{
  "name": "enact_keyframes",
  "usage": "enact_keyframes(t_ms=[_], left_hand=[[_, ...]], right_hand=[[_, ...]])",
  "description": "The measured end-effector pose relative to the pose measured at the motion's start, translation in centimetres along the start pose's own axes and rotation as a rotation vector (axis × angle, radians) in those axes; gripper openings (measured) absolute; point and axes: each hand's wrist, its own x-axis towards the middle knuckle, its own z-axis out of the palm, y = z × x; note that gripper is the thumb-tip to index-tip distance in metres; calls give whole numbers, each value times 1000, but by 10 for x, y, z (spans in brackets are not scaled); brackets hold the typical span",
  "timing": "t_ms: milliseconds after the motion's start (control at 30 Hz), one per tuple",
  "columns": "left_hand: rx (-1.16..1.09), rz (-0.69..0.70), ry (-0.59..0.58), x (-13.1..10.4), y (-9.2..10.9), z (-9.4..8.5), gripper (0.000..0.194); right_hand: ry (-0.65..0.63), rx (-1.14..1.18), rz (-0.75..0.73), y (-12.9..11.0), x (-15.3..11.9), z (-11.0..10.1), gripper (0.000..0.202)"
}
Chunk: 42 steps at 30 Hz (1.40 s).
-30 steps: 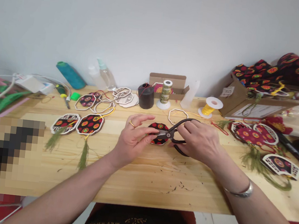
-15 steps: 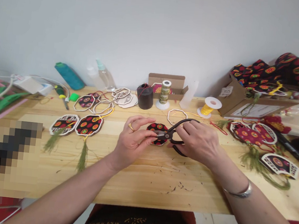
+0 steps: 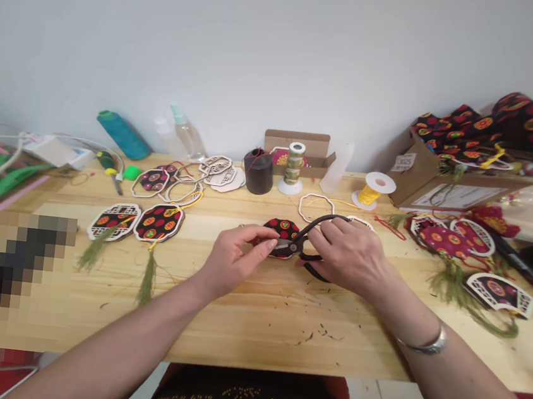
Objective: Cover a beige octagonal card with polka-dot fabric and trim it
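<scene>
My right hand [image 3: 349, 252] grips a pair of black-handled scissors [image 3: 294, 247], with fingers through the loops. Their blades point left over a black fabric-covered piece [image 3: 285, 229] patterned with red and orange flower circles. At the piece's left edge, my left hand [image 3: 236, 253] is closed, with thumb and index finger pinched beside the blade tips. It appears to hold the edge of the piece; any thread between the fingers is too small to make out. The scissors and fingers hide part of the piece.
Tasselled ornaments [image 3: 159, 223] lie at left, with more ornaments [image 3: 455, 238] at right. Behind stand a black thread cone [image 3: 258, 173], a green-gold spool [image 3: 293, 164] and a yellow spool [image 3: 372, 191]. A cardboard box [image 3: 439, 186] holds patterned fabric. Dark scraps [image 3: 313, 338] dot the front.
My left fingers have drawn closer together and lower at the piece's left edge. My right hand and the scissors have shifted slightly left. The piece stays in place.
</scene>
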Motion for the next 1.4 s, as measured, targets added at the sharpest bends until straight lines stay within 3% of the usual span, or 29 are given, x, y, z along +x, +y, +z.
enact_keyframes(t_ms=[233, 867, 1067, 1233, 1333, 1400], left_hand=[[23, -72, 15, 3, 5, 3, 11], [-364, -361, -24, 6, 9, 0, 26], [-454, -363, -31, 8, 7, -2, 32], [-454, -309, 18, 8, 6, -5, 26], [-439, -310, -21, 7, 6, -7, 15], [-422, -324, -160, 5, 7, -11, 10]], right_hand=[[24, 0, -19, -5, 0, 3, 28], [6, 2, 0, 0, 1, 2, 30], [12, -18, 1, 3, -1, 4, 28], [55, -75, 60, 16, -3, 2, 29], [58, -87, 82, 20, -3, 3, 32], [54, -82, 117, 22, -4, 4, 33]])
